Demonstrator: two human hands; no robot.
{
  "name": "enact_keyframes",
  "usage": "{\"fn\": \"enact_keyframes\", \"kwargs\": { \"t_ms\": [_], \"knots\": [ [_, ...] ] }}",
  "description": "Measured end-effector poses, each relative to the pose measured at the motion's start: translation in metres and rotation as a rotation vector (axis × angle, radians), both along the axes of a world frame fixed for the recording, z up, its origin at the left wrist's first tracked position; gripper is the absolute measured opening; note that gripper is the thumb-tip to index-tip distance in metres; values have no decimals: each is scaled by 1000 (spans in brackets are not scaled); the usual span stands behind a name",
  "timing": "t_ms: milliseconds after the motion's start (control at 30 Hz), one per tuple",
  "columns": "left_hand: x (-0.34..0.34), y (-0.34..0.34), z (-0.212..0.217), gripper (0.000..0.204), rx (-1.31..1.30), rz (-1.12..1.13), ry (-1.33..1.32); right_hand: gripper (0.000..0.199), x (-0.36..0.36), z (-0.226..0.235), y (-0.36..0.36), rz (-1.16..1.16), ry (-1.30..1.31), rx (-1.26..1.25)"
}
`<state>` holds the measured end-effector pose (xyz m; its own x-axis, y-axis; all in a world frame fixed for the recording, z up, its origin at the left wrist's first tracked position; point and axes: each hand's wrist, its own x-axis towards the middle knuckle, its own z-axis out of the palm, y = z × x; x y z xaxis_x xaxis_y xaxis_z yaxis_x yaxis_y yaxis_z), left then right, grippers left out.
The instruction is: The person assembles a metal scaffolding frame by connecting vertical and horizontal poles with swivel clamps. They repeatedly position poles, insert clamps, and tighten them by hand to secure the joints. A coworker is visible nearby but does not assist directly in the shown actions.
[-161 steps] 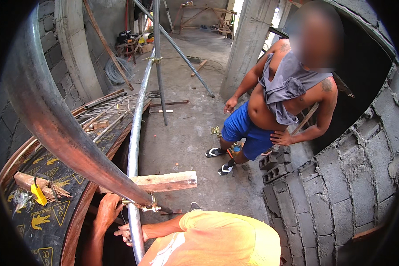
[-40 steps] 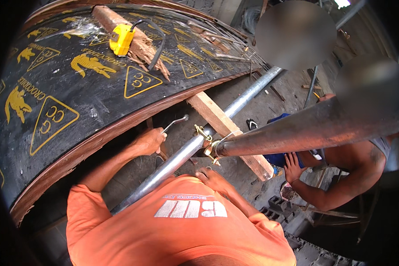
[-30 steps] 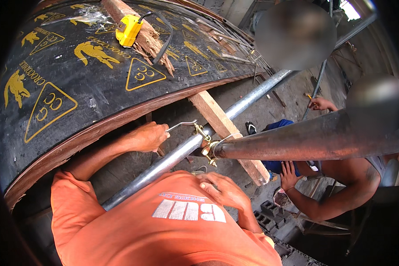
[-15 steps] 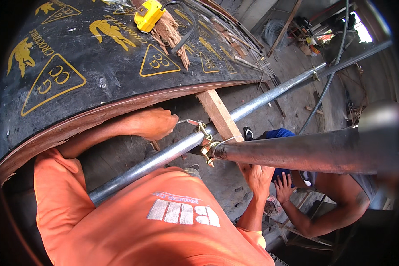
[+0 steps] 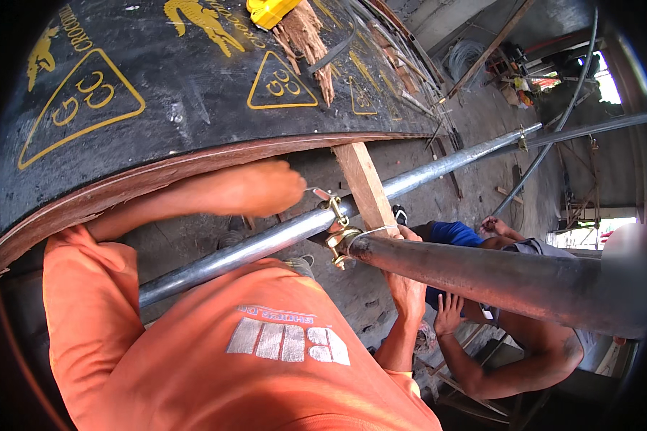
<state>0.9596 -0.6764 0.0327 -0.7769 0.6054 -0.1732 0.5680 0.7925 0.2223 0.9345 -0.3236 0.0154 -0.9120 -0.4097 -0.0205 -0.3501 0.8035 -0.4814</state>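
Observation:
My left hand (image 5: 266, 188) is closed on a thin metal spanner (image 5: 318, 194) that reaches the brass-coloured coupler (image 5: 340, 235). The coupler joins a long galvanised tube (image 5: 251, 248) to a dark, thicker pipe (image 5: 496, 276). My right hand (image 5: 407, 287) reaches up from under the dark pipe, its fingers wrapped over the pipe's end beside the coupler. A wooden batten (image 5: 363, 183) crosses over the galvanised tube just behind the coupler. My orange shirt fills the lower part of the view.
A curved black plywood panel (image 5: 158, 93) with yellow triangles lies behind, carrying a yellow tool (image 5: 269, 8) and a splintered timber (image 5: 309, 36). Below the dark pipe a person in blue shorts (image 5: 453, 233) crouches, one hand (image 5: 449, 316) raised. Poles and debris lie on the concrete floor beyond.
My right hand has moved from in front of my chest up to the dark pipe's end. My left hand stays on the spanner at the coupler. The view has tipped further down.

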Motion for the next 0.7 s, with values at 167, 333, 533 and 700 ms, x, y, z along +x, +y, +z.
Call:
{"fn": "enact_keyframes", "kwargs": {
  "t_ms": [167, 333, 533, 700],
  "knots": [
    [41, -11, -72, 30, 254, 339, -357, 48, 1, 7, -6, -117, -83, -132],
    [10, 22, -196, 38, 499, 400, -647, 49, -1, 14, -12, -163, -164, -66],
    [-98, 109, -284, 33, 970, 259, -160, 50, -6, 7, -9, -184, -178, -3],
    [-107, 140, -274, 29, 991, 766, -232, 48, -3, 4, -7, -185, -119, -17]
  ]
}}
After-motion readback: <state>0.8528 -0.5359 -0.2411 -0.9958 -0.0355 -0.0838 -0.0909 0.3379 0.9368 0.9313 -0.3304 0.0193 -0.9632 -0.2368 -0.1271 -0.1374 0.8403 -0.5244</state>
